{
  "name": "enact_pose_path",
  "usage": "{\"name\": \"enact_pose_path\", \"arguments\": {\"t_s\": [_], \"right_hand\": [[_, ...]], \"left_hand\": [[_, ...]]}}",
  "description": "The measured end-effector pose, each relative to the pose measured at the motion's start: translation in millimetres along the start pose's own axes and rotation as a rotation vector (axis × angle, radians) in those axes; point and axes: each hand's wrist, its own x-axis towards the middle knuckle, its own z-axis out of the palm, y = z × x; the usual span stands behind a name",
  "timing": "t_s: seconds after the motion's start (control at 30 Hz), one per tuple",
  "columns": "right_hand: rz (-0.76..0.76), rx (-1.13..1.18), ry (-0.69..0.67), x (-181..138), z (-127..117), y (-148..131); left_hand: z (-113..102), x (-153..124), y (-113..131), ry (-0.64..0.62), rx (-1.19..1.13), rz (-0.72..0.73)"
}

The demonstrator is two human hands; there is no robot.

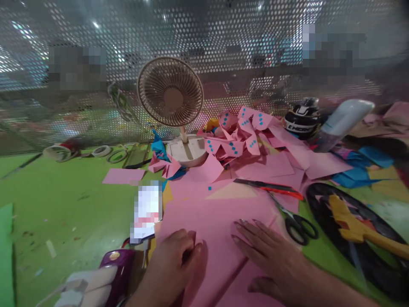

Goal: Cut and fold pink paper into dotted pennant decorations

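Observation:
A large sheet of pink paper [204,213] lies in front of me, with a dark straight line, a crease or an edge, running across its near part. My right hand [271,256] rests flat on its right side, fingers spread. On the left of the sheet is my left hand [172,264], its fingers curled in; whether anything is inside them is hidden. Just beyond my right hand are scissors [298,224] with black handles. A red and black cutter knife [268,187] lies across the paper farther back.
Behind the sheet stand a small fan [172,98] and a heap of pink paper pieces [236,136] with blue diamonds. A black tray [315,192] with a yellow tool [358,230] is at right. At left are a phone [147,211], a purple device [118,268] and tape rolls [116,155].

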Motion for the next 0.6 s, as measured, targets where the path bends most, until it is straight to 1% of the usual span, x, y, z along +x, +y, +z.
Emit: {"name": "enact_pose_path", "arguments": {"t_s": [0.3, 0.4, 0.5, 0.6], "right_hand": [[-0.009, -0.020, -0.004, 0.2, 2.9, 2.9], [-0.003, -0.041, -0.030, 1.1, -0.3, 1.8], [0.007, -0.031, -0.046, 1.2, -3.8, 1.1], [0.019, -0.011, -0.065, 0.8, -6.3, 1.1]], "left_hand": [[-0.8, 0.3, -0.6, -0.010, -0.002, 0.004], [-0.5, 0.8, -1.4, -0.011, 0.004, 0.035], [1.7, 2.2, -4.8, 0.015, 0.034, 0.083], [3.9, 3.4, -8.8, 0.027, 0.048, 0.093]]}}
